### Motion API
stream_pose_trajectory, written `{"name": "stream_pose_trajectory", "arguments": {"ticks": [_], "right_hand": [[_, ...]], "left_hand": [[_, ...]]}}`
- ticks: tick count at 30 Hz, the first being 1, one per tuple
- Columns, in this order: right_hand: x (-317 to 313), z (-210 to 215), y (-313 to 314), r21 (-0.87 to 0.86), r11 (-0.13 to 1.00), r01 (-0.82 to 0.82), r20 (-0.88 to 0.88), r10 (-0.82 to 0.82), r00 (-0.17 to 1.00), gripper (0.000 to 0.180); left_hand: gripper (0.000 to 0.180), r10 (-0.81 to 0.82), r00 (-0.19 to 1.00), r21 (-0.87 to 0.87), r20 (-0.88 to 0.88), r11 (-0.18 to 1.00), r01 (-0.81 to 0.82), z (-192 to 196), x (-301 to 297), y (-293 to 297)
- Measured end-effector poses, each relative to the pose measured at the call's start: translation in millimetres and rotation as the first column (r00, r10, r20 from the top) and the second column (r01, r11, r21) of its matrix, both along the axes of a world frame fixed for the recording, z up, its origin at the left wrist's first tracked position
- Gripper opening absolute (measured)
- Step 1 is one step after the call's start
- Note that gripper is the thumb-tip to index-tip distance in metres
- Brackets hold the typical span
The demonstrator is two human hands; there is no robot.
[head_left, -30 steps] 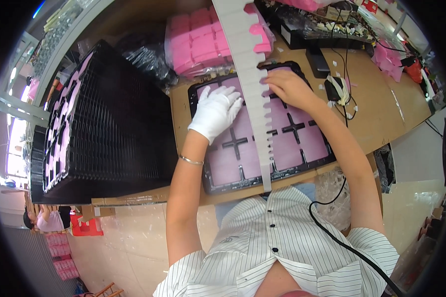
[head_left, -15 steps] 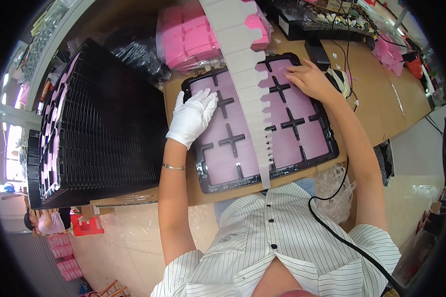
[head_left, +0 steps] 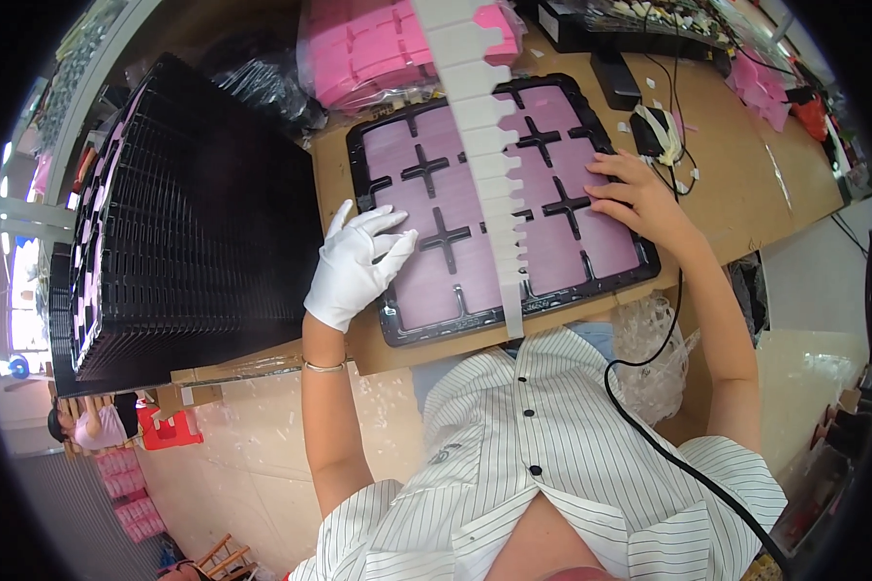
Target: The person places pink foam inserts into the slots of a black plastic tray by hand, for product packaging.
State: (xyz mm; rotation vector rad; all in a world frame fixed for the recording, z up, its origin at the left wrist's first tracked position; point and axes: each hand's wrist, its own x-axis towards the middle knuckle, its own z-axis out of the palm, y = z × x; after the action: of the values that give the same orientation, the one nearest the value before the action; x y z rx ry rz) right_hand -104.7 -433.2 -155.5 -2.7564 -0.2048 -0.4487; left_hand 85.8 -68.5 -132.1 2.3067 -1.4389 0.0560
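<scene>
On the table, the tray [head_left: 499,198] lies filled with pink sheets [head_left: 436,281]; gloved left hand [head_left: 358,263] and bare right hand [head_left: 635,198] press flat, open, gripping nothing; only the seating looks unfinished.

White glove on left hand [head_left: 356,266] (right hand [head_left: 635,198] bare), striped shirt.

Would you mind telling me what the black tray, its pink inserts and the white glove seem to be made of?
Black tray: probably thin moulded plastic, slightly glossy rim. Pink inserts: likely soft foam or plastic sheet, matte. White glove on the left hand: apparently knit cloth, matte with soft folds.
</scene>
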Motion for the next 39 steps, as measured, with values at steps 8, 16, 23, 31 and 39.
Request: {"name": "stream_pose_trajectory", "arguments": {"ticks": [8, 16, 23, 31, 39], "right_hand": [[-32, 25, 17, -0.075, 0.982, 0.176, -0.164, -0.186, 0.969, 0.087], [-53, -27, 23, 0.474, 0.801, 0.367, -0.171, -0.325, 0.93, 0.071], [-47, -52, 13, 0.315, 0.86, 0.402, 0.05, -0.438, 0.897, 0.061], [-60, -8, 33, 0.662, 0.727, 0.184, 0.373, -0.532, 0.761, 0.062], [-56, -28, 27, 0.674, 0.71, 0.204, 0.291, -0.509, 0.81, 0.046]], "left_hand": [[0.092, 0.32, 0.946, 0.062, 0.055, 0.944, -0.323, -2, -39, 7], [0.072, 0.228, 0.349, -0.099, -0.909, 0.695, -0.712, -25, -81, 18], [0.057, 0.139, 0.496, -0.33, -0.857, 0.591, -0.736, 44, -102, 12], [0.041, 0.655, 0.7, -0.694, -0.284, 0.363, -0.621, 171, -126, 76], [0.035, 0.691, 0.635, -0.671, -0.345, 0.292, -0.682, 230, 52, 393]]}}
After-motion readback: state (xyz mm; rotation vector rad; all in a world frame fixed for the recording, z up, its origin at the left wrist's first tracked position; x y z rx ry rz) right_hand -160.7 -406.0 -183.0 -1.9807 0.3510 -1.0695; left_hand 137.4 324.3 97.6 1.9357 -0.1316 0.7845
